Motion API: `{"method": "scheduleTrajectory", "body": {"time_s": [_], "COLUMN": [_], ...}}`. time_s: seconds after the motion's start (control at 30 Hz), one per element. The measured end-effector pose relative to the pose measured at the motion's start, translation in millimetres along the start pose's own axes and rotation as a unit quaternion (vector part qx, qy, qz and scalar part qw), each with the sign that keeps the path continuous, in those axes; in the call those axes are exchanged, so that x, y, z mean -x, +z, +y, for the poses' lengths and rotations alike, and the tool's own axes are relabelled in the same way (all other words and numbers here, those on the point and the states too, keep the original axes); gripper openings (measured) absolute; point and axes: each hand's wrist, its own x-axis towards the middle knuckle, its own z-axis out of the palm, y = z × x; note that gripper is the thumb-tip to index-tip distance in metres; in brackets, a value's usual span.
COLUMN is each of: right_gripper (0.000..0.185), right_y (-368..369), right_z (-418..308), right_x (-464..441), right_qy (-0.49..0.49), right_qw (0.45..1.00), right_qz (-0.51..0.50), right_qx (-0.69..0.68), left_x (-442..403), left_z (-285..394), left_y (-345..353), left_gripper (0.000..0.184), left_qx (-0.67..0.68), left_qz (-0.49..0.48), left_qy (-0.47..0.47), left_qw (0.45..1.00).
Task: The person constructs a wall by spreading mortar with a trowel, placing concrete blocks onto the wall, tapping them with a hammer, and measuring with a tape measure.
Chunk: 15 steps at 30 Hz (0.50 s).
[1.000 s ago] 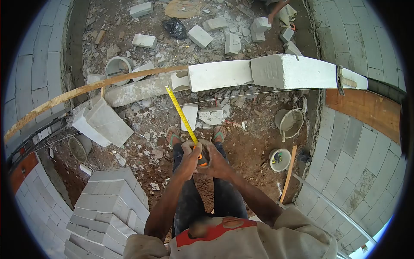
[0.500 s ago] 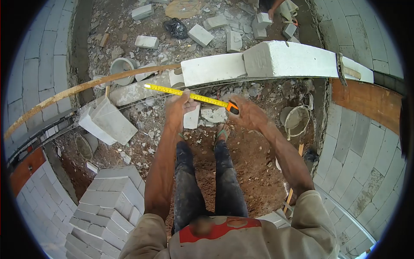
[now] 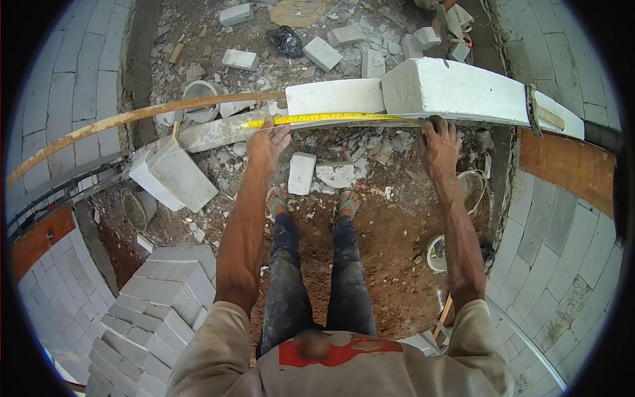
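A yellow tape measure [image 3: 331, 118] stretches along the near side of the white blocks laid on the low wall. My left hand [image 3: 267, 142] is near its free end, thumb at the tape and the other fingers spread. My right hand [image 3: 440, 142] is curled at the tape's other end, against the larger white block [image 3: 469, 89]; the orange and black case seems hidden under those fingers. The smaller white block [image 3: 335, 97] lies just behind the tape. A thin string runs along the wall.
Two pale block pieces [image 3: 301, 173] lie before my feet. A tilted block [image 3: 177, 177] and a bucket [image 3: 139, 209] are at left, above a block stack [image 3: 162, 291]. Another bucket [image 3: 471, 190] stands at right. Beyond the wall, a person's hand [image 3: 436, 25] is near blocks.
The tape was drawn out longer and brought up against the blocks. My hands moved apart and forward, the right one over to the larger block.
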Motion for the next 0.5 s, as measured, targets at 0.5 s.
{"method": "scheduleTrajectory", "body": {"time_s": [0.5], "right_gripper": [0.041], "right_y": [-1], "right_z": [10], "right_x": [6], "right_qy": [0.049], "right_qw": [0.998], "right_qz": [0.021], "right_qx": [-0.027], "left_x": [16], "left_z": [-2], "left_y": [9], "left_gripper": [0.05], "left_qx": [-0.031], "left_qz": [0.008], "left_qy": [0.037], "left_qw": [0.999]}}
